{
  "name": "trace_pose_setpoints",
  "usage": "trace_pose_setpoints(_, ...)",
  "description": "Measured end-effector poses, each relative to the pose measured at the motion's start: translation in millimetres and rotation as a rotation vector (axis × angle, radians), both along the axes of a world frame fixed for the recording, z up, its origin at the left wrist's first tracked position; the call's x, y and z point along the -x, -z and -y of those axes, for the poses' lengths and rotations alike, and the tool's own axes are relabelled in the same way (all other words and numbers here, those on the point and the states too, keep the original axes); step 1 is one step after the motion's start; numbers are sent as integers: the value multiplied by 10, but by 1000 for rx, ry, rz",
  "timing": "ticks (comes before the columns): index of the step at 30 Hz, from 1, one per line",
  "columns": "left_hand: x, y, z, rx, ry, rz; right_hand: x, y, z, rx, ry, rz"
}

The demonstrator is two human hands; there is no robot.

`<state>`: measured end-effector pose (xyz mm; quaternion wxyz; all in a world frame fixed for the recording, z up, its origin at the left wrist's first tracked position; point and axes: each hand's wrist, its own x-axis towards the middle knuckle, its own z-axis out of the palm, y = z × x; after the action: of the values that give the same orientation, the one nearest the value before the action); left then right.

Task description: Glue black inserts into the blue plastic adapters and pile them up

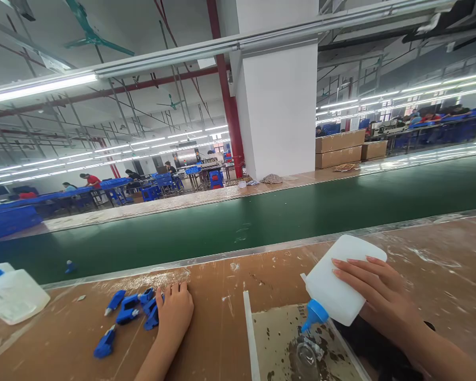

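My right hand [381,291] is closed around a white squeeze bottle [343,280], tilted so its blue nozzle cap [315,313] points down and left. Below the nozzle tip is a small clear round dish [306,355], with a crumpled pale scrap beside it, on a stained tan board [273,338]. My left hand [176,307] rests on the brown tabletop, fingers forward and slightly bent, against the right side of a group of small blue plastic parts [127,309]. Its palm side is hidden, and I see nothing held in it.
A second white bottle [16,296] with a blue cap stands at the left edge. A green conveyor belt [222,222] runs across behind the table, with one small blue part [69,266] on it. Cardboard boxes [339,148] and a white pillar [281,106] stand beyond; people work farther back.
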<state>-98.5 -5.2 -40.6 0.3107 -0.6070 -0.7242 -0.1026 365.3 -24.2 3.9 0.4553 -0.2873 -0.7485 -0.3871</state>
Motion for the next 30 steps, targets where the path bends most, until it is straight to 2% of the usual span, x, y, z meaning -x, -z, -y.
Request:
trace_pose_setpoints(13, -64, -46, 34, 13, -7, 8, 42, -135, 65, -36, -1, -83)
trace_pose_setpoints(30, -122, -82, 64, 19, -28, 17, 0, -73, 64, -19, 30, -153)
